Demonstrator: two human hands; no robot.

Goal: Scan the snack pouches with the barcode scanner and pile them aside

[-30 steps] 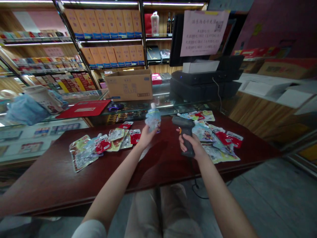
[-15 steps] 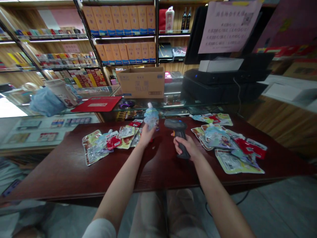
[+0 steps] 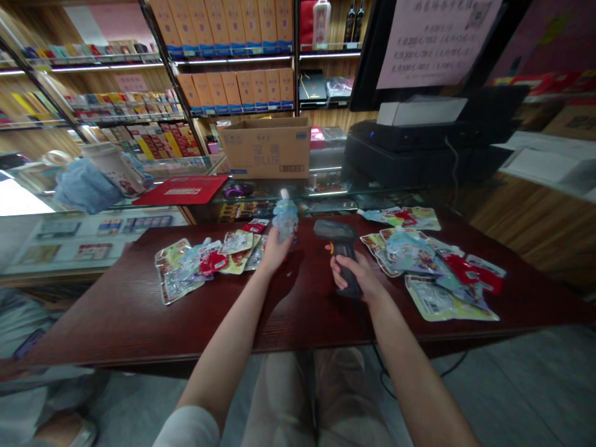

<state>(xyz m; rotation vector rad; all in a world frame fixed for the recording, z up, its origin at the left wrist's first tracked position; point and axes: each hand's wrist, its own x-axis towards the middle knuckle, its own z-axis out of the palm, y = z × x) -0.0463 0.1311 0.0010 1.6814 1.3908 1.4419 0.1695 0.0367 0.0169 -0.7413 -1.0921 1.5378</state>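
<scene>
My left hand [image 3: 277,249] is closed around the lower part of a light blue spouted pouch [image 3: 285,214] with a white cap, held upright above the dark red table. My right hand [image 3: 356,273] grips the handle of a black handheld barcode scanner [image 3: 339,239], its head tilted toward the pouch, a short gap between them. Left of my left hand lies a pile of snack packets [image 3: 214,257], with red, yellow-green and blue ones overlapping. Another pile of packets [image 3: 433,261], of similar colours, lies right of the scanner.
Behind the table [image 3: 139,323] stands a glass counter holding an open cardboard box [image 3: 265,149], a red folder [image 3: 186,189] and a black register machine [image 3: 410,149]. A cable hangs below the table at right. Someone sits at the far left edge, partly visible.
My view has tipped slightly downward. Both hands keep their holds; the scanner has shifted a little to the right, and the pouch stays almost in place.
</scene>
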